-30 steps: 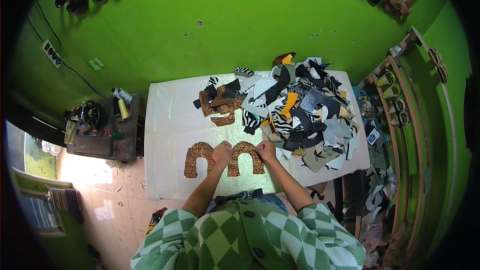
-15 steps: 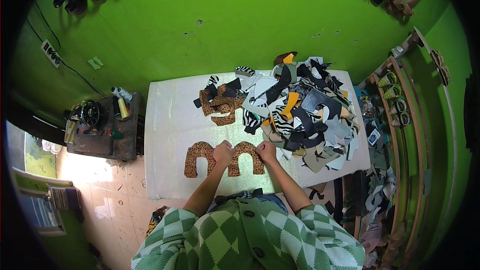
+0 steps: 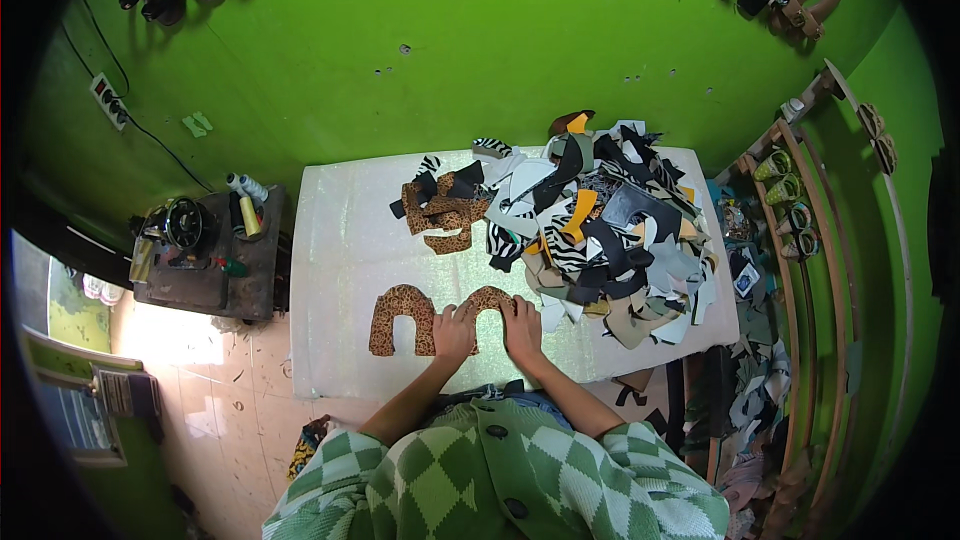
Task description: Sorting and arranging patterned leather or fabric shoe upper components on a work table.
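Two arch-shaped leopard-print cut pieces lie side by side near the front of the pale table (image 3: 335, 240). The left arch (image 3: 403, 295) lies flat with nothing on it. Over the right arch (image 3: 489, 294), both of my hands rest, one on each leg. My left hand (image 3: 456, 332) covers its left leg, fingers stretched forward. On the other leg lies my right hand (image 3: 521, 328), fingers apart and pointing away from me. Only the curved top of this arch and a sliver of its left leg show. More leopard-print pieces (image 3: 448, 240) lie in a small heap farther back.
A big pile of scraps (image 3: 610, 230), black, white, grey, zebra-striped and yellow, covers the table's right side. A sewing machine (image 3: 184, 225) with thread cones (image 3: 247, 215) stands at the left. A wooden rack (image 3: 790, 210) holds sandals at the right. Behind the table rises a green wall (image 3: 330, 70).
My hands have shifted from the arch's outer edges onto its legs, slightly nearer to me. Their fingers have gone from curled to stretched out.
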Demonstrator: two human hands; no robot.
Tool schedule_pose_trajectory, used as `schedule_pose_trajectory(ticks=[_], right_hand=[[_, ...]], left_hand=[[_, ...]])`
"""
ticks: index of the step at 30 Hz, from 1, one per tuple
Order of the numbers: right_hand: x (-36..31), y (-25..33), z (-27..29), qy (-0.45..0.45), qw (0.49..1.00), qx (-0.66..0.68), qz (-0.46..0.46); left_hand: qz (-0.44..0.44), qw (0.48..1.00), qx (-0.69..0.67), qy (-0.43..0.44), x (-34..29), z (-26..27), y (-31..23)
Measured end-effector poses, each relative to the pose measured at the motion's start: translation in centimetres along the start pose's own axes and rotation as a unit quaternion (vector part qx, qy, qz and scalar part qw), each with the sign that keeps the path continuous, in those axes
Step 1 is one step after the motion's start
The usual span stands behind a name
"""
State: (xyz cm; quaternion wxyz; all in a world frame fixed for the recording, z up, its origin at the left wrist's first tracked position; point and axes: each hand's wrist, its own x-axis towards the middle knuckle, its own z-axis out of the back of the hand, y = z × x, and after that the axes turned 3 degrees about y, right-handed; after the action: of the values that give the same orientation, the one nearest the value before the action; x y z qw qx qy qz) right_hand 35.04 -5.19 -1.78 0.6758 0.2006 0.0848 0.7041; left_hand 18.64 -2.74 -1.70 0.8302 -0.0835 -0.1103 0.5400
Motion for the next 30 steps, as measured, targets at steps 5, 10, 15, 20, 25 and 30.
schedule_pose_trajectory(ticks=[5,10,15,20,25,30], right_hand=[[-1.2,1.8,0.3,0.060,0.996,-0.056,-0.035],[-0.6,2.4,-1.1,0.077,0.989,-0.094,-0.083],[-0.7,2.1,-0.4,0.054,0.988,-0.116,-0.082],[-1.2,1.0,0.1,0.074,0.982,-0.117,-0.128],[-1.3,0.5,0.5,0.065,0.981,-0.119,-0.137],[-1.4,0.2,0.9,0.087,0.974,-0.116,-0.173]], left_hand=[[-0.022,0.999,0.030,-0.013,-0.5,-0.8,0.0],[-0.003,0.999,0.034,0.038,-0.3,-0.7,-0.6],[0.004,0.998,0.045,0.041,-0.2,-0.8,-0.8],[0.017,0.997,0.040,0.060,0.0,-0.7,-1.1],[0.005,0.997,0.056,0.053,0.0,-0.6,-1.0],[0.005,0.997,0.047,0.058,-0.1,-0.2,-1.1]])
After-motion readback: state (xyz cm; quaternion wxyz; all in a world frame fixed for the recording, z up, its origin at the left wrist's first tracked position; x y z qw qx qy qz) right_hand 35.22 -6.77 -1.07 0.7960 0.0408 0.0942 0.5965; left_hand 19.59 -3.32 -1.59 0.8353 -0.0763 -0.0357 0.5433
